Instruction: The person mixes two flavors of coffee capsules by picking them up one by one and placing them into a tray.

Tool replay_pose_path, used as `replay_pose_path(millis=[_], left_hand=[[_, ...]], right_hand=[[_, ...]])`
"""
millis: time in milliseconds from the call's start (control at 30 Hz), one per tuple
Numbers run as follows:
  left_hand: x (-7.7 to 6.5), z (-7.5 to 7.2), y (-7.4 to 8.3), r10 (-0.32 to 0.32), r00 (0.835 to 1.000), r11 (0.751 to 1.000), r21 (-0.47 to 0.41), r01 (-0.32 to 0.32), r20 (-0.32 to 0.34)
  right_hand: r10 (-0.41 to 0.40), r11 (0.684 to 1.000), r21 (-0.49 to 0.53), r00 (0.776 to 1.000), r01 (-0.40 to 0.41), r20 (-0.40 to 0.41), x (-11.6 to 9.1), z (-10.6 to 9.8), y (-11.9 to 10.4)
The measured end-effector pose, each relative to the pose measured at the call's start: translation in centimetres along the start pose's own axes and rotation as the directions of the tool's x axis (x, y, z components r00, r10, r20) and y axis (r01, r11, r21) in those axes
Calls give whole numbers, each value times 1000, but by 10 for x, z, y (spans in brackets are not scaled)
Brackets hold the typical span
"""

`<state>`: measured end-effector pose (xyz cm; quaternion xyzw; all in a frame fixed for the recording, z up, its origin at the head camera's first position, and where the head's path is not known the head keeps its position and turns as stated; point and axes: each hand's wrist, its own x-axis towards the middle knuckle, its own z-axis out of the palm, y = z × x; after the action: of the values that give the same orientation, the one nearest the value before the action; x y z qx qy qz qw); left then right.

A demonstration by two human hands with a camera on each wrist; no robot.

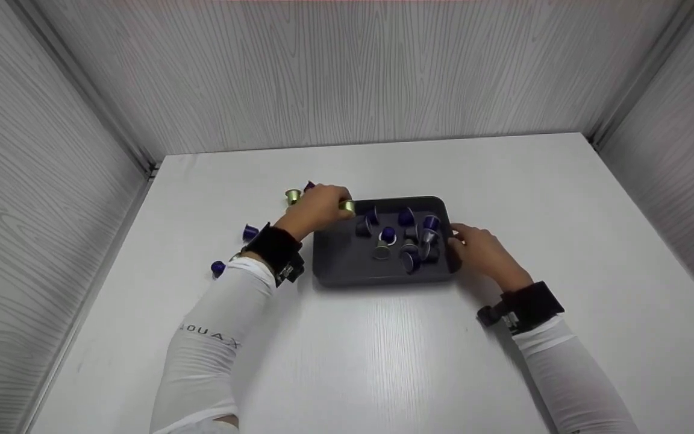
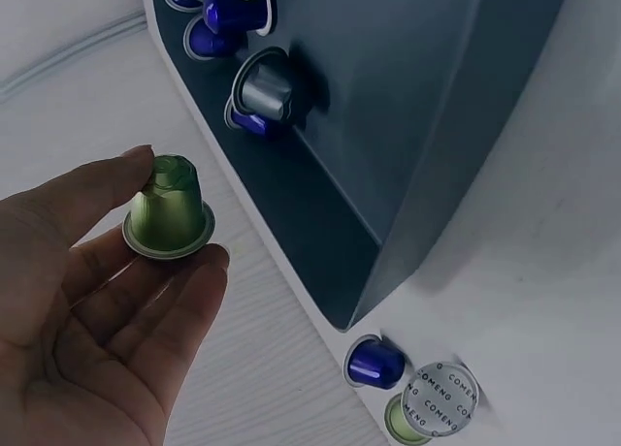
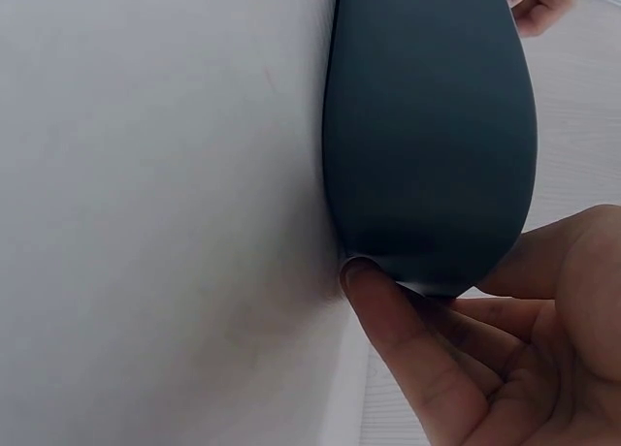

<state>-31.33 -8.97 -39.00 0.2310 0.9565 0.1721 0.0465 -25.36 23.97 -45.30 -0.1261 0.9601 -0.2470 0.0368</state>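
My left hand [image 1: 317,208] pinches a green coffee capsule [image 2: 167,208] between thumb and fingers, near the left end of a dark grey tray [image 1: 347,265]. In the left wrist view the capsule's wide rim faces down, over the fingers. My right hand [image 1: 482,250] grips the right end of the tray; in the right wrist view a fingertip presses low on its outer wall [image 3: 427,136], with the thumb at the other side. Several coffee capsules, mostly blue with some grey and green, lie tumbled in the tray's right half, such as a blue capsule [image 1: 411,261].
On the white table [image 1: 371,355] left of the tray lie a blue capsule [image 1: 250,232] and another blue capsule [image 1: 218,268]. A green capsule [image 1: 293,196] and a dark purple capsule [image 1: 309,186] sit behind my left hand. Grey wood-grain panels [image 1: 371,72] enclose the table's back and sides.
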Motion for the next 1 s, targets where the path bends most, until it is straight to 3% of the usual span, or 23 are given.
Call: replay_pose_path(millis=[167, 367, 833, 1000], left_hand=[[3, 10, 5, 27, 1000, 999, -24, -27, -1], [4, 19, 11, 49, 998, 998, -43, -47, 48], [6, 37, 20, 126, 982, 991, 34, -132, 137], [7, 41, 24, 123, 978, 988, 72, -137, 168]], right_hand=[[4, 1000, 3, 1000, -4, 6, -1, -1, 0], [-3, 1000, 8, 1000, 2, 10, -2, -1, -1], [5, 1000, 7, 1000, -6, 20, -3, -1, 0], [9, 1000, 19, 1000, -9, 18, -2, -1, -2]])
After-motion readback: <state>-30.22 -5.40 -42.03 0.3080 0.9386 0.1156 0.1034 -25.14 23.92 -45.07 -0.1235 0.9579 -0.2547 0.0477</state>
